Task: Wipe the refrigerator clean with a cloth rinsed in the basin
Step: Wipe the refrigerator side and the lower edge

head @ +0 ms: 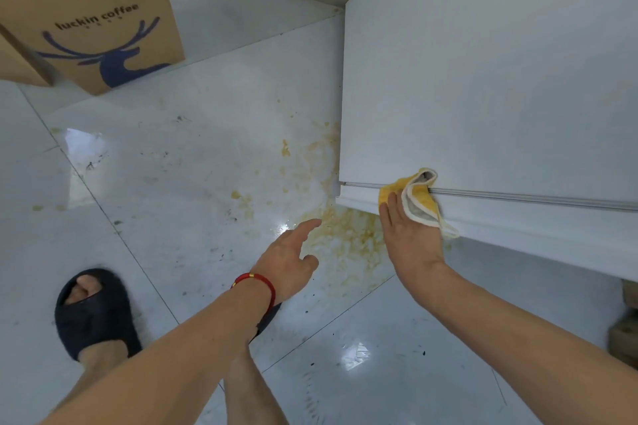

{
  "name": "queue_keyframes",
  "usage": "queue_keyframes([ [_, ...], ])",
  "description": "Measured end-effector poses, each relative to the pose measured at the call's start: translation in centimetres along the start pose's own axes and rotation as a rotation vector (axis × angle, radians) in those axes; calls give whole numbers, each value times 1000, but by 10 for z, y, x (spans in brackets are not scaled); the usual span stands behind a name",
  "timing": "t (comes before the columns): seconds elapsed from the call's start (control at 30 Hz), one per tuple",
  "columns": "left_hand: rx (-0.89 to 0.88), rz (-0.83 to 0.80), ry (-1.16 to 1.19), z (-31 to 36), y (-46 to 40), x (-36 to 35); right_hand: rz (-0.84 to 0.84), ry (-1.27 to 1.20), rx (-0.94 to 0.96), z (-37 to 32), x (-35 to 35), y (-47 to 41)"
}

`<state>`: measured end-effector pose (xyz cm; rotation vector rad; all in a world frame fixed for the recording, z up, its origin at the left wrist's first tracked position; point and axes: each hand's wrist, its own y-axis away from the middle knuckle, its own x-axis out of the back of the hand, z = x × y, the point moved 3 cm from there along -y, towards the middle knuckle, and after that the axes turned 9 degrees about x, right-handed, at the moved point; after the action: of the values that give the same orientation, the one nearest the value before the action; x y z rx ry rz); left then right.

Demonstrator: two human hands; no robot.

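The white refrigerator (pixel 483 79) fills the right side of the head view, seen from above, with a grey seam between its doors. My right hand (pixel 411 238) presses a yellow cloth (pixel 419 198) flat against the refrigerator front, near its left corner and over the seam. The fingers lie straight behind the cloth. My left hand (pixel 290 259) hovers over the floor to the left, fingers loosely spread, holding nothing; a red string bracelet is on its wrist. No basin is in view.
A yellowish stain (pixel 341 235) spreads on the glossy white floor tiles by the refrigerator's corner. A brown paper coffee bag (pixel 96 17) stands at the upper left. My foot in a dark slipper (pixel 93 314) is at the lower left. Cardboard (pixel 625 338) lies at the right edge.
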<state>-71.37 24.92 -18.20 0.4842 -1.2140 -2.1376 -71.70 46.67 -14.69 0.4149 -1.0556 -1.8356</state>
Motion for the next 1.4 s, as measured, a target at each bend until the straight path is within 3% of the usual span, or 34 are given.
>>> queue_keyframes([
  [0.2, -32, -17, 16, -5, -12, 4, -84, 33, 80, -32, -8, -34],
  [0.47, 19, 60, 40, -28, -71, 12, -70, 177, 156, -85, -18, -123],
  [0.67, 22, 75, -11, -35, -108, 10, -104, 66, 289, -115, -29, -200],
  [0.8, 37, 80, -57, -28, -111, 15, -112, -9, 289, -115, -22, -206],
  [0.97, 40, 59, -89, -5, -55, 17, -112, -7, 239, -97, -22, -144],
  [1.13, 14, 73, -163, 46, 45, 31, -34, 96, 120, -8, 3, -8],
  [1.3, -44, 102, -240, 112, 166, 65, 22, -154, 46, 98, 30, 152],
  [1.4, -110, 87, -251, 150, 250, 84, 69, -428, -7, 172, 65, 252],
])
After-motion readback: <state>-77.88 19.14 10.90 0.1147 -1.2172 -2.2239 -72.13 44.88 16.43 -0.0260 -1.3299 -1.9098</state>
